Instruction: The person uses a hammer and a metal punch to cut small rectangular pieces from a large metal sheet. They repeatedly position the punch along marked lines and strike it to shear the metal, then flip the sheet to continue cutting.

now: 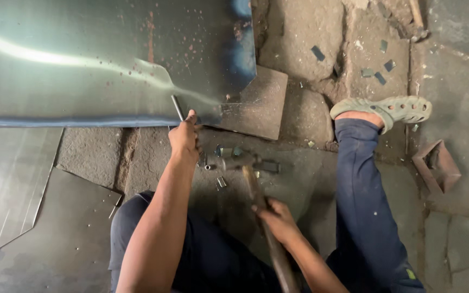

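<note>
My left hand (pixel 184 138) grips a thin metal punch rod (pixel 177 107) and holds its tip against the lower edge of a large shiny metal sheet (pixel 93 59). My right hand (pixel 278 220) is closed around the wooden handle of a hammer (pixel 253 182). The hammer's steel head (pixel 240 161) hangs low, just right of my left hand and above the stone floor. A flat square metal plate (pixel 259 103) lies under the sheet's corner, next to the rod.
Small cut metal pieces (pixel 221 182) lie near the hammer head, and more (pixel 378 68) lie farther off. My right leg in blue trousers ends in a grey perforated clog (pixel 392 108). A rusty square frame (pixel 435 165) sits at right. Grey sheets (pixel 44 228) cover the floor at left.
</note>
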